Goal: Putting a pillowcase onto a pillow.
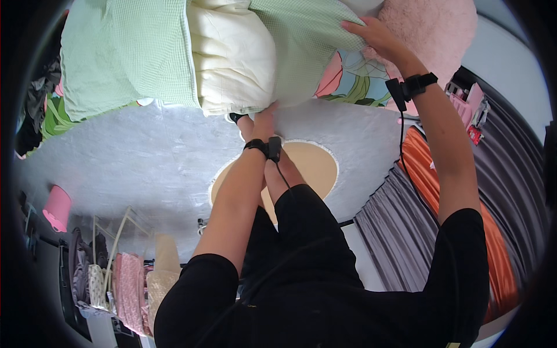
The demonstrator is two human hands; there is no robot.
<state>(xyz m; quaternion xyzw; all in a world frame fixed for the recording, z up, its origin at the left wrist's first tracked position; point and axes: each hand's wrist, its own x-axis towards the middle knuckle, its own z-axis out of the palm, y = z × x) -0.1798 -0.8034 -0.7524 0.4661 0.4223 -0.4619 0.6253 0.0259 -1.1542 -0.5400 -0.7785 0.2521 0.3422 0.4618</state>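
Note:
Across the top lies a green-and-white checked fabric cover [130, 52], its white-edged opening exposing a cream quilted filling [235, 56]. My right hand [376, 37] grips a corner of the cover's right-hand part, thumb on top. At the near edge, below the cream filling, my left hand [264, 122] has hold of the checked fabric; its fingertips are blurred and partly hidden by it. Each wrist wears a black strap with a small cabled device. Beneath the cover, a flower-patterned bed sheet [354, 87] shows.
A pink fluffy cushion [431, 39] sits beside my right hand. Below are a grey floor [152, 152] and a round beige mat [315, 169] under my legs. To the left stand a pink bin [58, 206] and a clothes rack [112, 243]. Grey curtains [391, 226] hang at the right.

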